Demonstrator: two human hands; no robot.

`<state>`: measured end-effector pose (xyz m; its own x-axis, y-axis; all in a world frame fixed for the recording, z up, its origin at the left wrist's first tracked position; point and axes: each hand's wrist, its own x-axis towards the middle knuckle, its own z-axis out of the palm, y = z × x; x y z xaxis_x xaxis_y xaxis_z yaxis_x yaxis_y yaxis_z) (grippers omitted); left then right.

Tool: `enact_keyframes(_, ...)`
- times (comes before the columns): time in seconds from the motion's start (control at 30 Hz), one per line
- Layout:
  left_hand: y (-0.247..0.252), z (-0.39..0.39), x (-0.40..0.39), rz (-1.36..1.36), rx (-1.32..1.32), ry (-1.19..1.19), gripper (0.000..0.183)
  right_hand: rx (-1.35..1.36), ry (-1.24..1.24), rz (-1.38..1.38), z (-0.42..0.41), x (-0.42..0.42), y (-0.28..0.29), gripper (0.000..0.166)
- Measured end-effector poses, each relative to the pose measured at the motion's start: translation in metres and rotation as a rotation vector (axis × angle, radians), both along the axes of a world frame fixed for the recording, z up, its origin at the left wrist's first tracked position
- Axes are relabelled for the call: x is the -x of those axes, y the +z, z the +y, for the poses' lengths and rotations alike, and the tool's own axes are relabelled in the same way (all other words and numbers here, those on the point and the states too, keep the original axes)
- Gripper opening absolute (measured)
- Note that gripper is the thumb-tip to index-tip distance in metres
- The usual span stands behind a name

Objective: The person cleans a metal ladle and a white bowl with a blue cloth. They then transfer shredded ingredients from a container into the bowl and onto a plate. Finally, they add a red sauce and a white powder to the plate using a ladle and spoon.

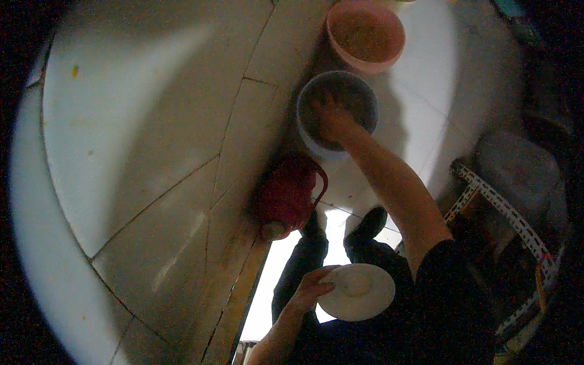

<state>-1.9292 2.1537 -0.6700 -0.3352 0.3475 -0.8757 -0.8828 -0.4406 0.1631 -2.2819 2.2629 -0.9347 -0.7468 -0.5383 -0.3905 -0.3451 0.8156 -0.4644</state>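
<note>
My left hand (315,287) grips the edge of a round white plate or lid (365,294) in front of my body. The fingers lie on its near-left rim, and its face has a faint ring. My right arm reaches forward and down into a round grey-blue bucket (375,109). Inside it, my right hand (333,116) is in deep shadow, so its fingers and anything they touch are unclear. Close to my feet stands a dark red container (287,196) with a looped handle on its right and a pale round cap or spout at the near end.
Beyond the bucket sits a pink basin (374,67) with brownish contents. A pale, tiled wall or panel (182,137) runs along the left. To the right is a perforated metal shelf frame (506,205) with a greyish bulky item (520,169) behind it. My dark shoes (372,219) are below.
</note>
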Motion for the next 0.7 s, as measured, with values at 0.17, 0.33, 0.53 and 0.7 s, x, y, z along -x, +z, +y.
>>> enact_keyframes(0.17, -0.003, 0.001, 0.001, 0.0, -0.025, -0.105, 0.061, -0.004, 0.042, 0.13, 0.003, -0.01, -0.026, 0.069)
enact_keyframes(0.33, -0.006, 0.001, 0.011, 0.064, 0.007, -0.155, 0.059, 0.092, 0.116, 0.032, 0.015, -0.006, -0.036, 0.053)
enact_keyframes(0.53, 0.009, 0.02, -0.001, -0.008, -0.007, -0.037, 0.057, 0.248, -0.111, -0.29, 0.03, 0.005, -0.002, 0.048)
enact_keyframes(0.7, 0.013, 0.027, 0.013, -0.02, 0.022, -0.038, 0.057, 0.681, 0.075, -0.086, 0.089, 0.015, -0.039, 0.051)
